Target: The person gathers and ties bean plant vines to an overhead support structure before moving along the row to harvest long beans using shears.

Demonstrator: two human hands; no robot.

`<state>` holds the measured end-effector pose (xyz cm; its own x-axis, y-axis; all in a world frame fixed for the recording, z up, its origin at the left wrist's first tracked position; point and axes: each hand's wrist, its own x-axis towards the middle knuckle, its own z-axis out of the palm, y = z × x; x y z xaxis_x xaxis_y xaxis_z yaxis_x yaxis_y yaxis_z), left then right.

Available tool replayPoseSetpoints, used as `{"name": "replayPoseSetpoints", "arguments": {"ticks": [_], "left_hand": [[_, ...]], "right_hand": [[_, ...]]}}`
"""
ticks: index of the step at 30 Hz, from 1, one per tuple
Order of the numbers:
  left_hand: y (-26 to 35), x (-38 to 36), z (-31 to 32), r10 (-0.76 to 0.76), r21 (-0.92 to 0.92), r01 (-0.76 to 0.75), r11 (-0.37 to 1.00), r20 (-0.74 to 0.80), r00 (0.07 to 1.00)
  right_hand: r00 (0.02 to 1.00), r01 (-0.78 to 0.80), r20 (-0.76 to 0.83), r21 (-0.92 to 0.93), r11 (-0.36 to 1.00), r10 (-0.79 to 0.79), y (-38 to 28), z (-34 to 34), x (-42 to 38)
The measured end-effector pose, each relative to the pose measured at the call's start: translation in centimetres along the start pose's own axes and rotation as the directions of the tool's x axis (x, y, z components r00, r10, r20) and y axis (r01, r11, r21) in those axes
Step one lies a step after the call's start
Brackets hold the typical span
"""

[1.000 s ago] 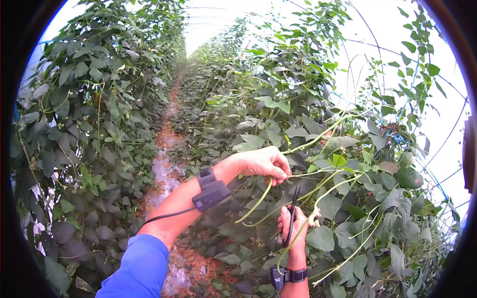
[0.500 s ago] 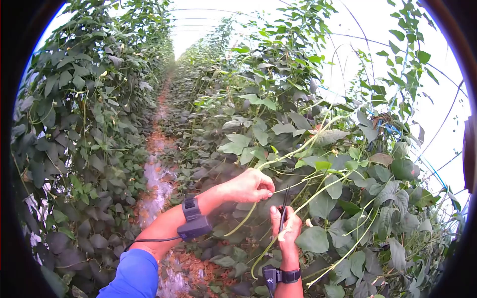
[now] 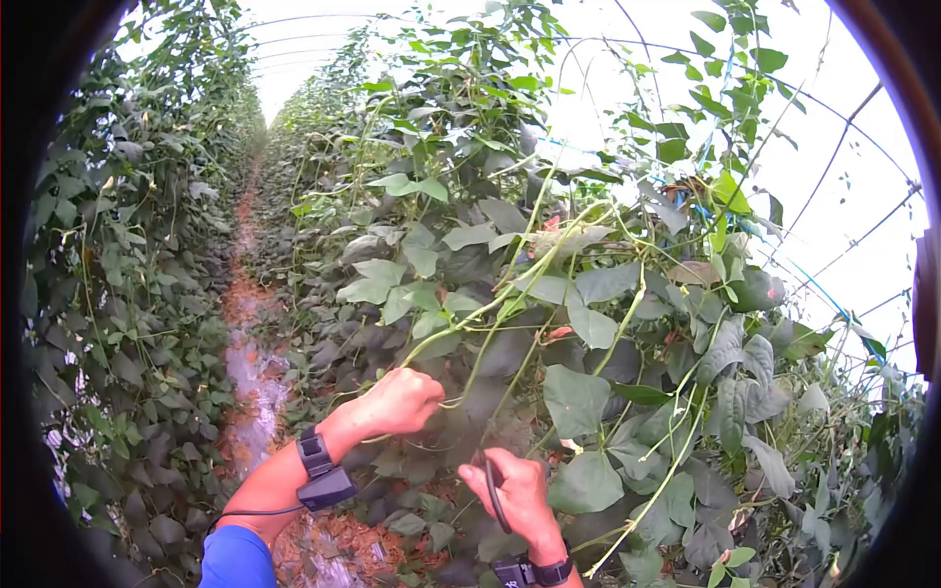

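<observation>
My left hand (image 3: 402,400) is closed in front of the leafy wall of plants, at about the middle of the view. Long thin green bean pods (image 3: 446,335) run from the vines down to it, and it appears to grip at least one. Lower and to the right, my right hand (image 3: 518,490) is wrapped around dark-handled scissors (image 3: 497,498). The blades point up and away, blurred against the dark foliage, so whether they are apart cannot be seen. Another long bean pod (image 3: 622,328) hangs above and to the right of this hand, apart from it.
Dense climbing bean plants (image 3: 127,323) line the left side, with more rising on the right. Between them runs a narrow path (image 3: 245,353) of reddish litter and pale sheeting. Thin curved hoops (image 3: 843,122) and blue twine (image 3: 814,279) cross the upper right.
The view has swung right. My left hand has drawn away from the scissors and its fingers are more tightly curled. My right hand with the scissors sits lower, clear of the pod.
</observation>
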<state>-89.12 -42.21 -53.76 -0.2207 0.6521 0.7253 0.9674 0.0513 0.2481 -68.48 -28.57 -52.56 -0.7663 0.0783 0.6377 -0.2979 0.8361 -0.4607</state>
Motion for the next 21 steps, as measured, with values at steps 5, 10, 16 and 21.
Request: {"name": "replayPoseSetpoints", "arguments": {"ticks": [5, 10, 16, 21], "left_hand": [[-2.9, -0.6, 2.2, -0.041, 0.096, 0.033, 0.995, 0.080, 0.996], [-3.5, -0.2, 3.6, -0.056, 0.115, 0.041, 0.993, 0.135, 0.989], [-3.0, 0.8, 3.0, 0.042, 0.058, -0.052, 0.997, 0.153, 0.987], [-0.1, 2.0, -1.2, 0.192, -0.348, -0.200, 0.916, -0.059, 0.980]], "right_hand": [[0.982, -0.183, 0.026, 0.414, 0.892, 0.190, -3.9, -7.3, -3.3], [0.865, 0.326, -0.498, 0.477, 0.816, -0.055, -5.2, -14.8, -3.9], [0.498, 0.400, -0.847, 0.416, 0.817, 0.188, -6.3, -22.7, -4.1], [0.446, 0.319, -0.868, 0.383, 0.867, 0.220, -5.3, -23.5, -5.1]]}}
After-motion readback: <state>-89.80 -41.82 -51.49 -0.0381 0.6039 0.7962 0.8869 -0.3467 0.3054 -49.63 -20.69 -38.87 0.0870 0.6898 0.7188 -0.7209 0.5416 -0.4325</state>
